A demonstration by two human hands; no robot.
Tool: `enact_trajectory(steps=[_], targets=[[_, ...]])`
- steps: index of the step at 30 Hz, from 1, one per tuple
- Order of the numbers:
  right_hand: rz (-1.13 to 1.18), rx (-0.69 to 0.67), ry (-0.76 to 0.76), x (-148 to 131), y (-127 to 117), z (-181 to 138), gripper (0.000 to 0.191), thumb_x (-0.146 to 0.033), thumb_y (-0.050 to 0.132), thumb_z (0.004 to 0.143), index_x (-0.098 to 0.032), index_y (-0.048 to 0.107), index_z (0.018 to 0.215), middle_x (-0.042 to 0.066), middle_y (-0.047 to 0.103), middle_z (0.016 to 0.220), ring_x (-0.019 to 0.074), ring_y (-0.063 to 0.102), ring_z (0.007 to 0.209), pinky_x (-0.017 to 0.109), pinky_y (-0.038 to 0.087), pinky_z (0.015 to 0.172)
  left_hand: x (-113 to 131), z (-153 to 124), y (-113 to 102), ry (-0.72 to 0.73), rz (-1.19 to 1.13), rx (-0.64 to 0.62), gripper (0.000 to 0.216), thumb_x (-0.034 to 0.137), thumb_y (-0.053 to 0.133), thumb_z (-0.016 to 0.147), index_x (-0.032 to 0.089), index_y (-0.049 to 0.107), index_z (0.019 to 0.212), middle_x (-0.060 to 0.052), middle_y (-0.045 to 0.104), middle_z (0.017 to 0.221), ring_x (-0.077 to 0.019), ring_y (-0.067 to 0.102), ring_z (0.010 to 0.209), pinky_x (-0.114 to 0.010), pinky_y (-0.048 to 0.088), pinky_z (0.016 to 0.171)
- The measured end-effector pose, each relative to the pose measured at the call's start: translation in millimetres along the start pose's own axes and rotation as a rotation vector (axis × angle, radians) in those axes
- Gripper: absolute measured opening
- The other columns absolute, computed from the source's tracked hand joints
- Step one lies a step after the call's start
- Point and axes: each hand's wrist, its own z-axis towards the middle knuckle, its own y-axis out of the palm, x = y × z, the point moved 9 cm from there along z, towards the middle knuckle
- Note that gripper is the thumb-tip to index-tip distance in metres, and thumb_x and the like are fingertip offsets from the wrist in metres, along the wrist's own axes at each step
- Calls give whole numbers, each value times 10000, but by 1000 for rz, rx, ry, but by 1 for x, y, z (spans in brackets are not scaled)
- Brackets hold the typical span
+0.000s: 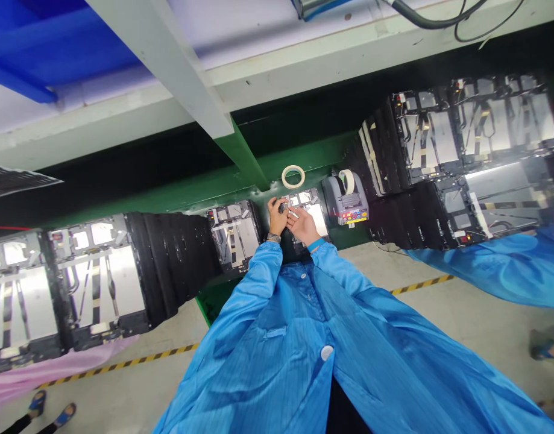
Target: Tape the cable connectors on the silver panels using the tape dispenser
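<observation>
My left hand [277,218] is bent over the upper left part of a laptop-like chassis panel [316,212] in front of me. Its fingers are curled around a small dark piece [283,207], too small to identify. My right hand [303,227] lies partly palm up over the same panel, with fingers loosely spread and their tips close to the left fingers. Whether those tips touch the dark piece cannot be made out. The panel has bright metal plates and black edges, and both hands cover part of it.
A roll of tape [293,177] lies beyond the panel, with a grey tape dispenser [348,198] to its right. Another panel [235,236] is at left. Stacked black panels [172,259] flank both sides. A green post [245,158] rises behind. A blue sleeve [494,265] shows at right.
</observation>
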Motion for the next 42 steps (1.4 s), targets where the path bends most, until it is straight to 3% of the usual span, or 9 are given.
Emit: enact_trajectory(steps=[9, 16, 18, 21, 24, 27, 32, 38, 42], targets=[[-15, 35, 4, -7, 1, -2, 296, -361, 477, 1040, -178, 709, 1023, 45, 697, 775, 182, 635, 690, 290, 553, 635, 6, 0, -4, 43, 97, 22, 294, 63, 642, 873, 237, 746, 1087, -109, 469, 1475, -278, 465, 1488, -442, 318, 1315], [-617, 169, -250, -31, -16, -20, 220, -286, 556, 925, -192, 735, 1012, 4, 627, 682, 181, 506, 593, 318, 503, 647, 6, 0, -5, 49, 136, 21, 277, 103, 666, 891, 253, 760, 1104, -106, 502, 1454, -293, 461, 1494, -463, 316, 1314], [-964, 151, -463, -51, -3, -26, 335, -232, 544, 927, -204, 751, 1189, 25, 688, 809, 204, 569, 718, 340, 522, 768, 6, 1, -5, 59, 137, 21, 279, 107, 673, 892, 254, 763, 1112, -108, 509, 1447, -291, 461, 1497, -454, 313, 1315], [-1794, 24, -731, -59, 37, -30, 515, -164, 462, 969, -200, 688, 1430, 125, 726, 1129, 276, 638, 992, 406, 489, 956, 4, 1, -4, 65, 141, 23, 296, 98, 680, 883, 255, 764, 1120, -108, 518, 1439, -292, 455, 1507, -452, 305, 1318], [-2318, -81, -711, -53, 47, -22, 592, -133, 440, 989, -188, 582, 1562, 187, 696, 1224, 317, 639, 1068, 423, 455, 983, 1, 2, -3, 54, 142, 27, 296, 93, 674, 884, 255, 765, 1115, -107, 520, 1446, -292, 455, 1509, -463, 297, 1320], [-2503, -143, -684, -53, 47, -22, 639, -120, 439, 993, -186, 498, 1626, 195, 685, 1240, 317, 630, 1085, 406, 449, 970, 0, 3, -3, 40, 124, 22, 275, 104, 677, 889, 254, 769, 1100, -109, 521, 1443, -294, 443, 1519, -473, 295, 1321], [-2410, -185, -624, -61, 41, -19, 629, -96, 447, 968, -192, 570, 1577, 172, 692, 1200, 303, 621, 1087, 391, 464, 975, 0, 5, -3, 26, 53, 21, 223, 125, 654, 919, 243, 777, 1063, -108, 534, 1382, -266, 480, 1474, -445, 317, 1308], [-1588, 4, -779, -105, 23, -28, 478, -136, 498, 915, -204, 785, 1291, 97, 741, 1088, 281, 635, 1045, 420, 476, 1081, 11, 7, -6, 82, 54, 38, 136, 150, 730, 882, 217, 752, 998, -111, 561, 1289, -264, 502, 1435, -417, 377, 1259], [-1409, 144, -854, -106, -4, -56, 427, -218, 495, 934, -219, 769, 1261, 107, 735, 1210, 297, 627, 1153, 465, 455, 1154, 21, 8, -6, 122, 115, 1, 188, 120, 754, 845, 218, 719, 1002, -117, 536, 1331, -280, 498, 1431, -432, 381, 1251]])
